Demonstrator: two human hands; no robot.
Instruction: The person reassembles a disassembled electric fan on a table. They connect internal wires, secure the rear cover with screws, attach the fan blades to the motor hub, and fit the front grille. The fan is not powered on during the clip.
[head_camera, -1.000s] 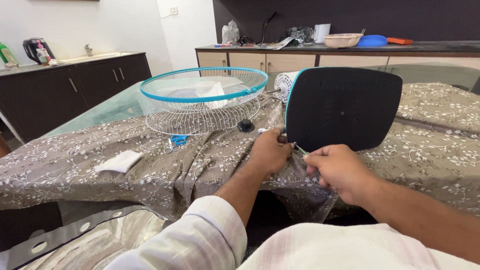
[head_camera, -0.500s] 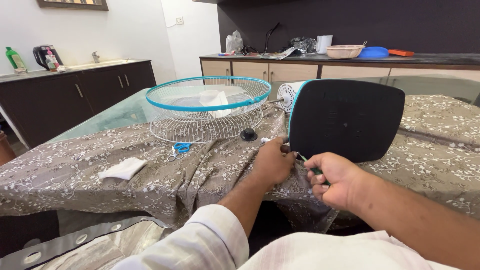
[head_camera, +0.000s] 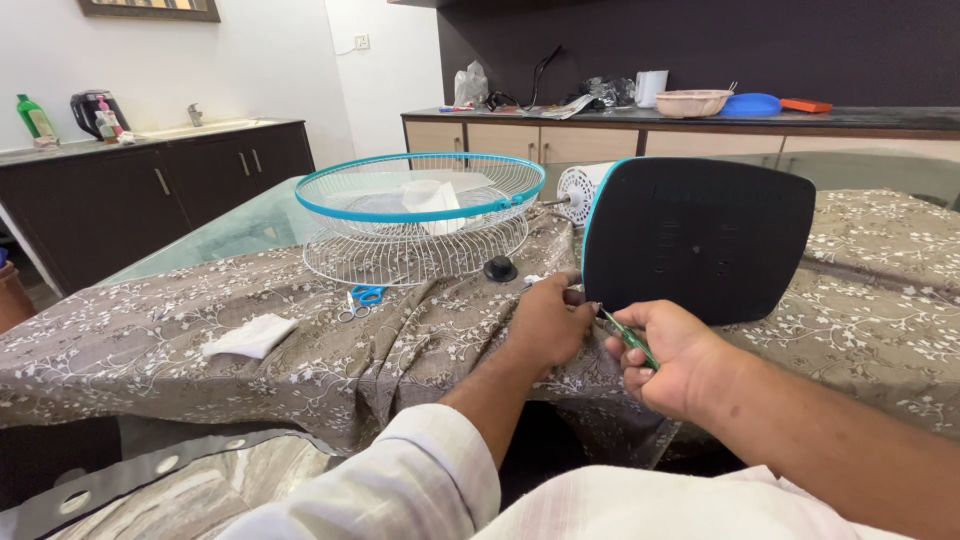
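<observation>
Working a green screwdriver at the fan base

Gripping the green screwdriver (head_camera: 628, 338), my right hand (head_camera: 672, 357) is closed around its handle, with the thin shaft pointing up and left to the lower left corner of the black fan base (head_camera: 697, 238). That base stands on edge near the front edge of the bench (head_camera: 880, 300), its flat underside facing me. My left hand (head_camera: 547, 322) rests against the same corner, fingers curled together and touching the base rim just beside the screwdriver tip; I cannot tell whether it pinches anything. Farther back, toward the middle of the bench, the teal-rimmed wire fan guard (head_camera: 420, 215) lies flat, with blue-handled scissors (head_camera: 360, 298) just in front of it, a black knob (head_camera: 500, 268) nearby and a folded white cloth (head_camera: 247, 335) towards the left edge.
</observation>
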